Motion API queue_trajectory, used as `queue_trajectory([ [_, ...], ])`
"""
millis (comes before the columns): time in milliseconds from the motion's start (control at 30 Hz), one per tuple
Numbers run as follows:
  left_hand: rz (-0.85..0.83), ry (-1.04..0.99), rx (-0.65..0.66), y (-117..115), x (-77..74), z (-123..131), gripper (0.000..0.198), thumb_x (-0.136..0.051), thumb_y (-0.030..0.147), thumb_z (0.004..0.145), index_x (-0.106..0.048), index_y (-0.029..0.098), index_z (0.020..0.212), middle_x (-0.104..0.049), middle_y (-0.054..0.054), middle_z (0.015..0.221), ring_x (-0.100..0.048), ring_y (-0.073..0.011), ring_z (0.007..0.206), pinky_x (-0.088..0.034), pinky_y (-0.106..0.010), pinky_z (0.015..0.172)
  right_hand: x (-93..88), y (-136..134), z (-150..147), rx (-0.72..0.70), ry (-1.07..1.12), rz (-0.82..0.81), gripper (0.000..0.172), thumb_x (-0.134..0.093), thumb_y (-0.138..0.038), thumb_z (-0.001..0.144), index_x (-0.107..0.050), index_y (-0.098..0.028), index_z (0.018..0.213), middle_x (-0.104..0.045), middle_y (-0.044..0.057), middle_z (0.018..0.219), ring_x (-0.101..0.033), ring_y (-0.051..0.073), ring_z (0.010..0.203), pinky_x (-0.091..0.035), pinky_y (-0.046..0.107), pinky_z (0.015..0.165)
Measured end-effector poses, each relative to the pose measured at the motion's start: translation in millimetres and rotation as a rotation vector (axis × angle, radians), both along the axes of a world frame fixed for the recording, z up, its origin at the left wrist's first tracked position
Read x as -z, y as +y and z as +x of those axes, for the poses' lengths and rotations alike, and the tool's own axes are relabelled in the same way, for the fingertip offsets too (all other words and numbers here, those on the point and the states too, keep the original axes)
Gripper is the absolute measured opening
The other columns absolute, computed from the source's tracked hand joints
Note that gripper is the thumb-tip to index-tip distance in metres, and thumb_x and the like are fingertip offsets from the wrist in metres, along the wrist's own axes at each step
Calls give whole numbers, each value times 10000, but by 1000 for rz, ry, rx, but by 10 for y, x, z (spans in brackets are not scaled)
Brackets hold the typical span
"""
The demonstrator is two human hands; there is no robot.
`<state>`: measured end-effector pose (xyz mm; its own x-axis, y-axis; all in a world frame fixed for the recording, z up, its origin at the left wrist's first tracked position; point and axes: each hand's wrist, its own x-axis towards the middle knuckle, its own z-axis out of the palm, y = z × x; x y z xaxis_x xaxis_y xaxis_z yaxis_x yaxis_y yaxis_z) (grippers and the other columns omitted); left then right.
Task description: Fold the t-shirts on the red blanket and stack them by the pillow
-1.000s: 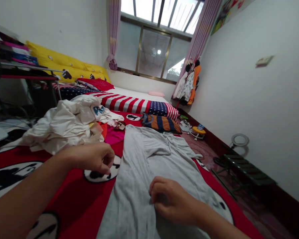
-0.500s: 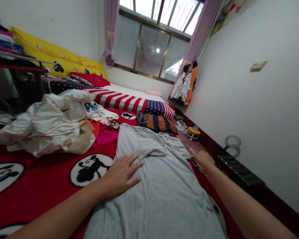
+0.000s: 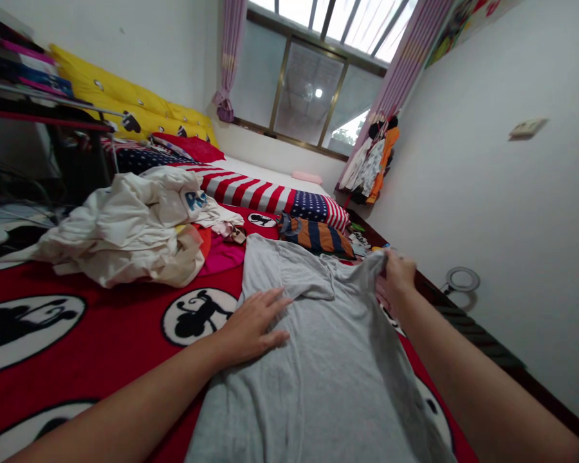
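Note:
A light grey T-shirt [image 3: 318, 360] is spread out on the red blanket [image 3: 125, 360], which has round monkey patches. My left hand [image 3: 255, 325] lies flat on the left part of the shirt, fingers apart. At the shirt's far right, my right hand [image 3: 398, 276] grips the sleeve, its fingers closed on the cloth. That sleeve and the right side of the shirt are raised off the blanket. One corner near the far edge stays folded over on top of the shirt.
A heap of cream clothes [image 3: 135, 225] lies to the left, with magenta cloth [image 3: 222, 254] beside it. Beyond the shirt is a folded orange-and-navy striped garment [image 3: 316, 235]. A bed with a flag-patterned cover [image 3: 251, 193] stands behind. A ring light [image 3: 463, 278] is at the right wall.
My right hand has taken hold of the sleeve and lifted it up from the blanket. My left hand stays flat on the shirt. The view has shifted slightly.

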<state>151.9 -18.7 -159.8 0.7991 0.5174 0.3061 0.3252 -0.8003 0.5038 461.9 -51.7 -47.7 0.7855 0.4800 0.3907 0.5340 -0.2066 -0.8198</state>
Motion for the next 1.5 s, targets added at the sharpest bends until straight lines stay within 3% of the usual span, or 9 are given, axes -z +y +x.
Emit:
queue_trajectory([
  [167,-308,-409,-68,141,20,-53,627,-539,395,863,-367,184,1427,-383,-153,1483,-408,-272,1349,-373,-438,1099,-62,345,-829,-444,24,-91,287,-664,-407,726,-633,-157,864,-666,20,792,-623,143,703,-481,214,564],
  [300,-486,-511,-94,221,105,-53,703,-574,376,824,-306,165,1439,-400,-172,1463,-464,-280,1308,-412,-443,1068,126,37,-1046,-842,46,-205,375,-677,-427,715,-613,-159,971,-671,71,996,-631,166,873,-505,265,687],
  [533,-386,-469,-122,230,127,-10,695,-579,324,768,-362,117,1395,-457,-200,1401,-529,-275,1240,-453,-452,1029,470,-1381,-516,-641,-174,-536,328,-614,-438,755,-642,-154,915,-668,72,874,-629,198,815,-498,324,741],
  [800,-288,-354,-189,256,100,6,717,-584,334,754,-368,133,1407,-536,-163,1273,-599,-251,1114,-507,-406,944,699,-2571,-543,-404,-460,-739,339,-735,-371,638,-636,-279,948,-690,33,965,-667,231,814,-504,309,665],
  [933,-62,-153,-211,347,-18,90,711,-581,280,752,-386,214,1432,-531,-125,1243,-636,-207,931,-539,-338,818,804,-2783,-390,-370,-462,-756,118,-616,-388,743,-612,-271,755,-680,24,739,-654,209,640,-482,285,553],
  [1067,86,17,-213,477,-207,246,416,-591,236,747,-679,209,1152,-634,-93,1049,-633,-198,844,-500,-296,819,795,-2830,-344,-348,-424,-643,199,-561,-451,798,-609,-261,766,-679,16,704,-641,186,621,-483,245,551],
  [1200,34,-26,-242,567,-338,377,219,-602,146,692,-758,194,838,-704,-58,866,-636,-203,854,-484,-276,833,678,-2779,-487,-353,-368,-501,225,-568,-461,812,-624,-248,769,-676,3,682,-621,161,602,-477,204,529],
  [1367,-52,-151,-335,665,-463,402,312,-498,139,761,-725,116,974,-705,-57,761,-645,-150,617,-531,-254,639,454,-2710,-759,-477,-319,-398,190,-615,-445,779,-670,-264,788,-654,4,648,-605,172,581,-476,222,500],
  [1500,-91,-285,-378,736,-586,343,334,-505,118,741,-715,108,1000,-719,-75,848,-665,-147,669,-550,-255,660,314,-2670,-991,-624,-257,-359,147,-622,-426,782,-679,-291,801,-629,27,613,-586,188,556,-496,265,532],
])
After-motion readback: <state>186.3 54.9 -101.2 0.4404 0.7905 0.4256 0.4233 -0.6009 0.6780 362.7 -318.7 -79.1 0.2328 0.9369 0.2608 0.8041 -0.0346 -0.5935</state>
